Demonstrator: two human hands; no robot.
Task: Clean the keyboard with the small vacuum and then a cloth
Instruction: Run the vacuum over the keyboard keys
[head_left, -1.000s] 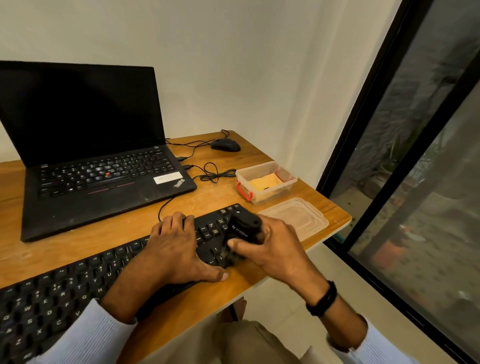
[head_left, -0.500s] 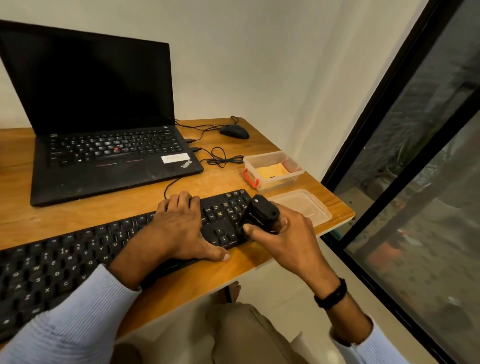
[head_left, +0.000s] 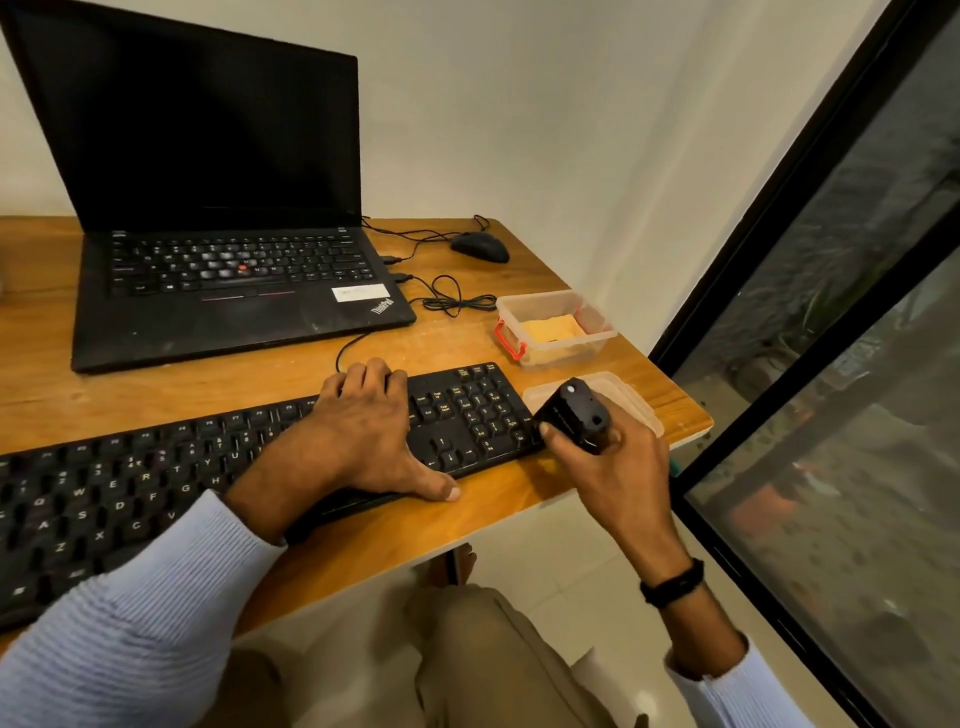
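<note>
Vacuum (head_left: 571, 415) at right end of keyboard (head_left: 156, 483), just off the numpad.
Right hand (head_left: 618, 467) fingers curled round it, gripping; left hand (head_left: 363, 436) lies flat on the keys, fingers straight, thumb on the desk (head_left: 493, 519). Yellow cloth (head_left: 550, 328) sits in the clear box (head_left: 597, 338) behind.

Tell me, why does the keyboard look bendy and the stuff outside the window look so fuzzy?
Head view: the wide-angle lens bows the keyboard toward the frame's edge; head view: outside the window it is dim and soft, while the small vacuum in the right hand looks sharp.
</note>
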